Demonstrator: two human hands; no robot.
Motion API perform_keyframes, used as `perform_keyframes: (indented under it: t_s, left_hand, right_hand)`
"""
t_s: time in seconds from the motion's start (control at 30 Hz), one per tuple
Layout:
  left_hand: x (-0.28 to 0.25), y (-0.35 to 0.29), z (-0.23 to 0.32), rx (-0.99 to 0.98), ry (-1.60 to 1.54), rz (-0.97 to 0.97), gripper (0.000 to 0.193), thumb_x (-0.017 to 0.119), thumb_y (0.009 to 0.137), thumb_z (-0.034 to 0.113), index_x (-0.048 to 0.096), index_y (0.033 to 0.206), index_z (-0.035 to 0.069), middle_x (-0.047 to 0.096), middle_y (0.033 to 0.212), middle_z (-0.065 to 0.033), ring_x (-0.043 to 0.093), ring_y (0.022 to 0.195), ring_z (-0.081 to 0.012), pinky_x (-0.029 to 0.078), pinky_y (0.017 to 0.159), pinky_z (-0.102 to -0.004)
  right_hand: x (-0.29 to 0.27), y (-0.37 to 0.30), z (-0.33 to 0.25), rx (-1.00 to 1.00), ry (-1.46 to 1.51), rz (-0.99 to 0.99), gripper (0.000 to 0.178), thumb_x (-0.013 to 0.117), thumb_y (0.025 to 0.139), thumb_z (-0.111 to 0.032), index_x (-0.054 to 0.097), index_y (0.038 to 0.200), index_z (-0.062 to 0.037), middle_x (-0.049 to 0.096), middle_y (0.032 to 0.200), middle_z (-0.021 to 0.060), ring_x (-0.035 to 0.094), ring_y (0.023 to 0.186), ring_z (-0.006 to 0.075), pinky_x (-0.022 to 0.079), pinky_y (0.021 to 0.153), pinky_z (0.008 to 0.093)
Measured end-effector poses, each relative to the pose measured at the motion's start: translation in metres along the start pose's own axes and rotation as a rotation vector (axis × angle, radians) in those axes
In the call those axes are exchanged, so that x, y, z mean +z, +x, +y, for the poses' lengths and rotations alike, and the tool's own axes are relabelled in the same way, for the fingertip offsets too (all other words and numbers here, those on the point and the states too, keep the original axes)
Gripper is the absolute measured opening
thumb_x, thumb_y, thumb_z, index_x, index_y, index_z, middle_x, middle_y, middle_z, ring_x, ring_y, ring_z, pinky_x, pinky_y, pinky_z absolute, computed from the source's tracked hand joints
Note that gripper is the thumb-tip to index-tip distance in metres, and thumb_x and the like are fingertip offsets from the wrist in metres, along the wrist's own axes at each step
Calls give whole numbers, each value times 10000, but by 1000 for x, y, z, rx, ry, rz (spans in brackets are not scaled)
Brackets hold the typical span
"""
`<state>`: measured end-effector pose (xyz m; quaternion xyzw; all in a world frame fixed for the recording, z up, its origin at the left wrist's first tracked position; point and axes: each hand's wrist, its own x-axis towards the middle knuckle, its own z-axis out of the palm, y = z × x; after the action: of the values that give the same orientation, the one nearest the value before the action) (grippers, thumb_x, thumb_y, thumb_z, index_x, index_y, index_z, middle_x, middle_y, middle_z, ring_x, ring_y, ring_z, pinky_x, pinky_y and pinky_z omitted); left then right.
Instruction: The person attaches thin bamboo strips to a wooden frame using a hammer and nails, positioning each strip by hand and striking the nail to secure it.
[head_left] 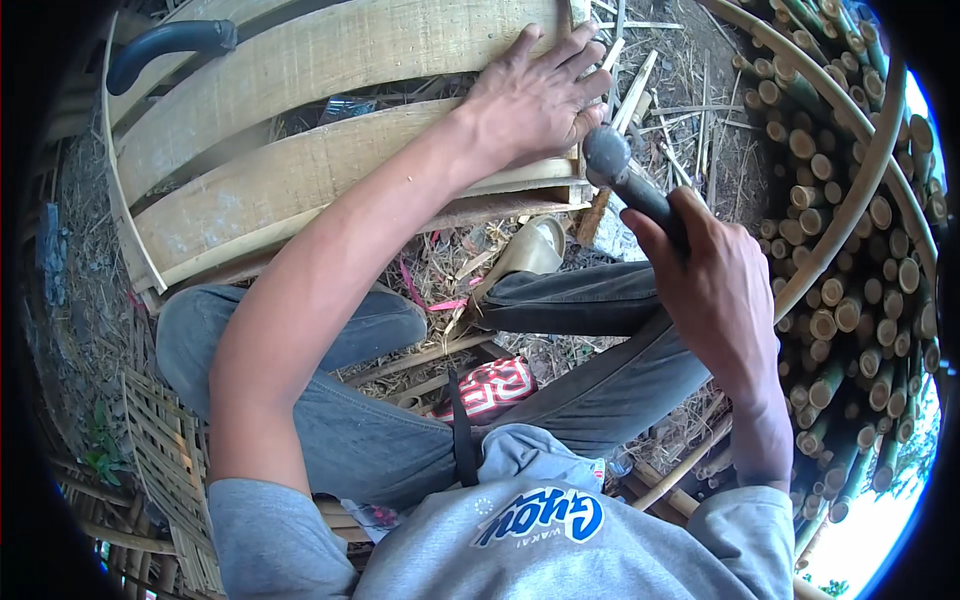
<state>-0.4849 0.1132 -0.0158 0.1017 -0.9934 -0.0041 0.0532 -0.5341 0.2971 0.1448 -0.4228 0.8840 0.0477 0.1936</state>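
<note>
A pale slatted wooden crate (240,200) lies across the upper left, its right end beside my left hand. My left hand (535,95) rests on the slat ends at that corner, with its fingers spread over the edge. Wrapped round a dark handle, my right hand (710,285) holds a hammer (648,205). The rounded metal head is just beside my left thumb, at the crate's end; whether they touch I cannot tell. Any nail there is hidden or too small to make out.
Stacked cut bamboo poles (840,290) fill the right side, with a long curved bamboo strip (850,225) before them. A dark curved handle-like piece (170,52) lies on the crate. A woven bamboo panel (165,470) is at lower left. My crossed legs (600,390) sit below.
</note>
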Motion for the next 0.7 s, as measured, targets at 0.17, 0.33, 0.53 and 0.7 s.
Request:
perform_keyframes:
  t_s: [0.17,0.33,0.53,0.7]
  left_hand:
    - [-6,-3,-1,-2,-7,38,587,206,1098,450,382,1573,153,284,1679,-62,137,1582,-235,134,1262,-589]
    - [14,3,-2,45,-173,265,424,367,1041,385,534,1267,67,416,1517,-136,204,1551,-261,257,1212,-634]
    - [5,2,-3,55,-84,236,424,364,1044,419,558,1258,108,437,1489,-124,239,1523,-236,258,1176,-573]
    - [9,5,-4,54,-96,254,411,380,1044,413,576,1232,104,455,1448,-130,247,1520,-227,241,1167,-537]
  right_hand:
    - [-7,-12,-8,-79,98,171,332,649,1004,-350,559,921,-42,606,616,195,636,594,421,467,568,503]
    - [32,-5,15,12,211,124,362,643,1008,-368,551,914,-31,608,607,220,637,592,449,475,537,513]
    - [26,-22,19,40,430,192,294,652,1006,-301,562,1000,-21,627,657,217,650,609,431,476,549,494]
    - [49,-12,24,-27,235,127,327,661,996,-320,532,1042,-23,665,753,223,669,653,434,503,562,502]
